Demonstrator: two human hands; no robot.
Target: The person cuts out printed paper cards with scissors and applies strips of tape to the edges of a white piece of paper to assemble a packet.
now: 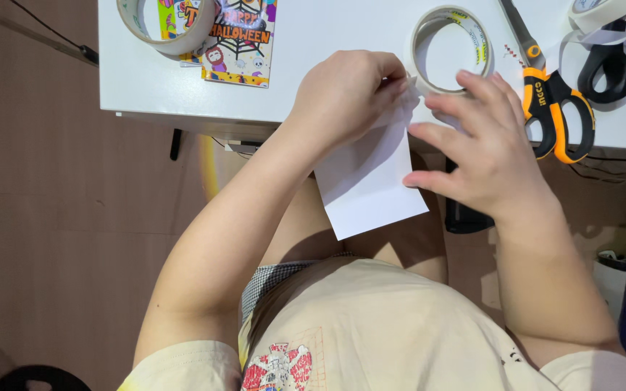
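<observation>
A white card (367, 181) hangs over the near edge of the white table (313, 43), above my lap. My left hand (345, 94) pinches the card's top edge, fingers curled closed on it. My right hand (483, 145) rests its fingers against the card's right edge, fingers spread. Just beyond both hands lies a roll of double-sided tape (452, 51), its loose end reaching toward my fingertips. Whether a tape piece is between my fingers is hidden.
Orange-handled scissors (553, 101) lie right of the tape roll. Black-handled scissors (606, 69) and another tape roll (599, 11) sit at the far right. A wide tape roll (168, 29) and a colourful sticker sheet (237, 40) lie at the left. Brown floor below.
</observation>
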